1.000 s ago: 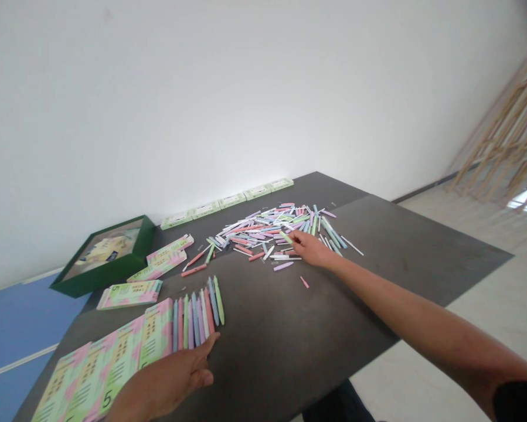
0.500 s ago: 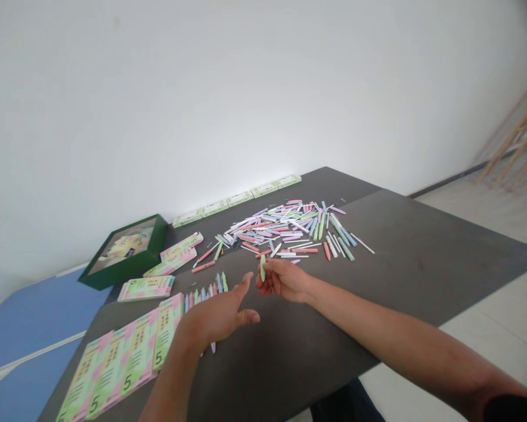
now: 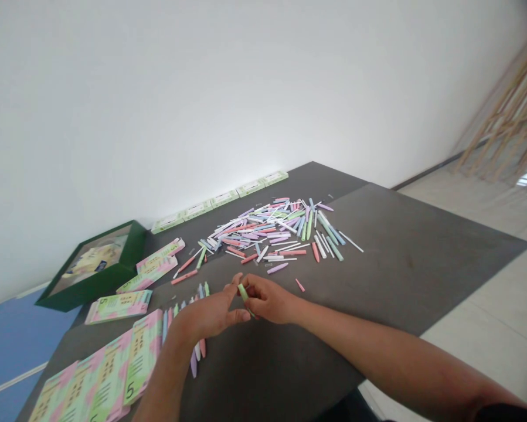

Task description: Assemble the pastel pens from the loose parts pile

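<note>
In front of me, my right hand [image 3: 267,299] pinches a light green pen [image 3: 244,293] between thumb and fingers, tilted. My left hand [image 3: 213,310] is beside it, thumb and fingers apart, its fingertips close to the pen's upper end; whether they touch I cannot tell. Below and behind my left hand lies a row of pastel pens [image 3: 194,363], partly hidden by that hand and wrist. Beyond both hands spreads a loose pile of pastel pen pieces and thin white sticks [image 3: 263,228]. A purple piece [image 3: 278,268] and a small pink piece [image 3: 299,285] lie near my right hand.
Pink and green printed packs [image 3: 109,363] lie overlapping at the near left, with more packs [image 3: 153,266] behind. A green box [image 3: 131,252] stands at the left edge of the dark table [image 3: 399,252]. Flat green boxes [image 3: 223,199] line the white wall.
My right hand has brought the green pen left and nearer to me, up to my left hand. The small pink piece now shows beside my right wrist. The view has shifted slightly right.
</note>
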`<state>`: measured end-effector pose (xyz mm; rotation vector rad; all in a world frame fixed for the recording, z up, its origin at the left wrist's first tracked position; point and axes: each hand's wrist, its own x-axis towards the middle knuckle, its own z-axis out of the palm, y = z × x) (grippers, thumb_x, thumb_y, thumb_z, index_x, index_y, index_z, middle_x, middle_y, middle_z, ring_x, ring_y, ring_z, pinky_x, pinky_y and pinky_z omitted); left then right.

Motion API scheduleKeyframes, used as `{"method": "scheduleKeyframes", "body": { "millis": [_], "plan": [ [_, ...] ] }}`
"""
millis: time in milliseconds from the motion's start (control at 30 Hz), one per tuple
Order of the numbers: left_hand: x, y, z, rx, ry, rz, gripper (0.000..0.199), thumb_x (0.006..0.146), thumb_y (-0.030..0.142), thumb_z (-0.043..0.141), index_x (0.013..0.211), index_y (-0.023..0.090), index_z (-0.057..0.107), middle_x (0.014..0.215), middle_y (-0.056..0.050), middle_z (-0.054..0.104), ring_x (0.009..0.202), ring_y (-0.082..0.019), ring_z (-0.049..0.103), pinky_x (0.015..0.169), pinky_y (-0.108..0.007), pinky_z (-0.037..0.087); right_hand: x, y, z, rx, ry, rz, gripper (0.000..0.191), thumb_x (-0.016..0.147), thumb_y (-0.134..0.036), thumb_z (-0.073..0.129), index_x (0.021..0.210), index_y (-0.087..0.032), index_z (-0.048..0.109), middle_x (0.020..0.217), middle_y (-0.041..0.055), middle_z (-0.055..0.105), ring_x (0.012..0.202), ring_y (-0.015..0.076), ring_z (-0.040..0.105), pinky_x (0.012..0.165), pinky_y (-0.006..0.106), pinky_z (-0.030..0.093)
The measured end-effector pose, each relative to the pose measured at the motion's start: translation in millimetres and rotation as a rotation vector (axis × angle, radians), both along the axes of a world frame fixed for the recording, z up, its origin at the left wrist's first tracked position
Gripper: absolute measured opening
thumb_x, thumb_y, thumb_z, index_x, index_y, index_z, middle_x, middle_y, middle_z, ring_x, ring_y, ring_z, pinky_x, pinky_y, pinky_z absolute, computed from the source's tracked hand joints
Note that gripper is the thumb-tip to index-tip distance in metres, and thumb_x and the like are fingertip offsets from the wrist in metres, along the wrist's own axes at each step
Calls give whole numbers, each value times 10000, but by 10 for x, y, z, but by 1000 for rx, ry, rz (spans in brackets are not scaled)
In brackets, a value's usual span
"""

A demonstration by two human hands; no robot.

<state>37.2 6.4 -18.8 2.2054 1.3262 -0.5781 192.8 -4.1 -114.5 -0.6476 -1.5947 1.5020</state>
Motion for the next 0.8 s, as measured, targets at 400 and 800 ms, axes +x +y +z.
{"method": "scheduleKeyframes", "body": {
  "millis": [400, 800],
  "plan": [
    [-41, 57, -134, -51, -36, -72, 901, 814, 604, 338, 1416, 22, 6, 1287, -219, 462, 1113, -322, 487, 822, -325, 393, 97, 75, 61, -25, -127, -188, 108, 740, -111, 349, 720, -198, 409, 564, -46, 499, 492, 94, 493, 484, 195, 354],
    [-172, -143, -57, -70, 40, -35, 820, 804, 547, 397, 1427, 101, 106, 1045, -172, 643, 892, -298, 625, 740, -343, 436, 1506, 976, 419, 66, -1287, -834, 262, 862, -214, 386, 1024, -75, 538, 994, 214, 596, 922, 269, 575, 711, 329, 423]
  ]
}}
